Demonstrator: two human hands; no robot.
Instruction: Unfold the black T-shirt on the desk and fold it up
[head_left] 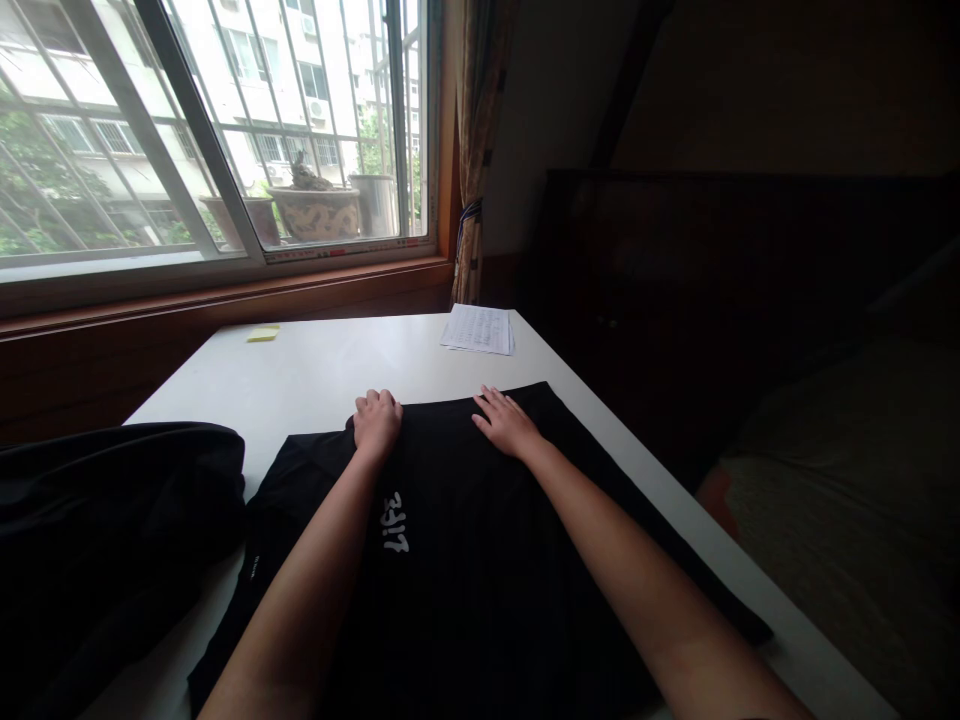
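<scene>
A black T-shirt [480,540] lies spread sideways on the white table [322,360], its collar side to the left and its hem to the right. White lettering reading "Life" shows on its front. My left hand [377,425] has its fingers curled on the shirt's far edge, near the sleeve, gripping the fabric. Further right, my right hand [506,420] rests flat on the shirt close to the same edge, fingers spread.
Another dark garment [112,500] is heaped at the left of the table. Papers [478,329] lie at the far right corner, and a yellow note pad [263,333] at the far left. Beyond stand a barred window and a tied curtain [471,240].
</scene>
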